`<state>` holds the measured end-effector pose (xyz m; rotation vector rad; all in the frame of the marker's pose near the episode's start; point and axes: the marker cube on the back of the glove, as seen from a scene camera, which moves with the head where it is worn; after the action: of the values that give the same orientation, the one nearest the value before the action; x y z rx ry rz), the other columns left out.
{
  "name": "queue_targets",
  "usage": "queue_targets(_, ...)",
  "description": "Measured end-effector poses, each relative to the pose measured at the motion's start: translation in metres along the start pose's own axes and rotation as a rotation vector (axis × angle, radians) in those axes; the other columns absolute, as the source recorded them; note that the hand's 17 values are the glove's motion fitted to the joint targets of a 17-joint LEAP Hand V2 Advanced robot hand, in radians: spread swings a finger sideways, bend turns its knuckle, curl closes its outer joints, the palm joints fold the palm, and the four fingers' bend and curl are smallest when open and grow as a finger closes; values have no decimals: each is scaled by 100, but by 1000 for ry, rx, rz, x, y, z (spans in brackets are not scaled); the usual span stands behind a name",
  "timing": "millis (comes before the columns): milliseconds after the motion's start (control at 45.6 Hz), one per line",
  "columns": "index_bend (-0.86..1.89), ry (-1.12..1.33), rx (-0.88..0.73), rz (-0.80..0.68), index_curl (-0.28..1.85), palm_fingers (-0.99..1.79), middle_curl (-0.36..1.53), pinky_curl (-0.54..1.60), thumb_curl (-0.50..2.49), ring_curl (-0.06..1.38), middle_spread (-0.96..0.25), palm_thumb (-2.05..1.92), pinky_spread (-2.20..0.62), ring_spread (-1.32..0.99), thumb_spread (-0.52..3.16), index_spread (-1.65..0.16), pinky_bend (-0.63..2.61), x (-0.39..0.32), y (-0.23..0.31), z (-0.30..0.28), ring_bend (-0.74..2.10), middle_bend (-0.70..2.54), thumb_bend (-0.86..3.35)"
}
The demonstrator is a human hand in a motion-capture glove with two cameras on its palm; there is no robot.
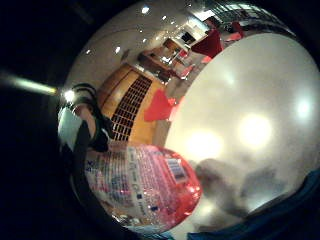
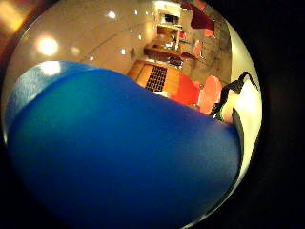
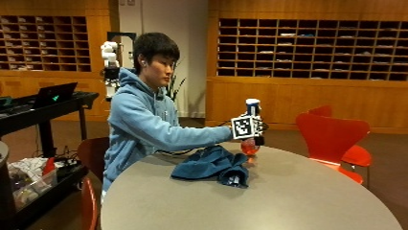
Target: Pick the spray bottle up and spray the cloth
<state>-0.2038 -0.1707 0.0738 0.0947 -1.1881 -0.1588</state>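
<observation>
One hand [image 3: 255, 130], mine, grips the spray bottle [image 3: 250, 143] just beside the cloth [image 3: 213, 165]; I should aim the nozzle at the cloth before squeezing.

Spray bottle [image 3: 251, 139] upright in the gloved right hand [image 3: 257, 129], white cap above the fingers, red liquid base below, clear of the table. Blue cloth [image 3: 212, 165] crumpled just below and beside that hand.

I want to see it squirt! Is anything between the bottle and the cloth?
Nothing visible. The gloved right hand holds the red-liquid plastic spray bottle above the grey round table, just beside the crumpled blue cloth.
</observation>
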Motion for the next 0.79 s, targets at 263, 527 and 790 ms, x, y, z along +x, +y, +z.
queue_targets(263,22,75,-32,-1,51,136,44,40,73,41,-12,77,-23,-14,52,-21,48,23,-11,12,55,40,-4)
queue_targets(527,8,48,-129,-46,44,93,42,39,60,39,-13,63,-14,-13,78,-24,46,-7,0,0,46,32,-8)
queue_targets(790,7,77,-68,-99,32,69,40,37,46,38,-11,46,-2,-10,84,-29,45,-26,38,-74,44,25,-5)
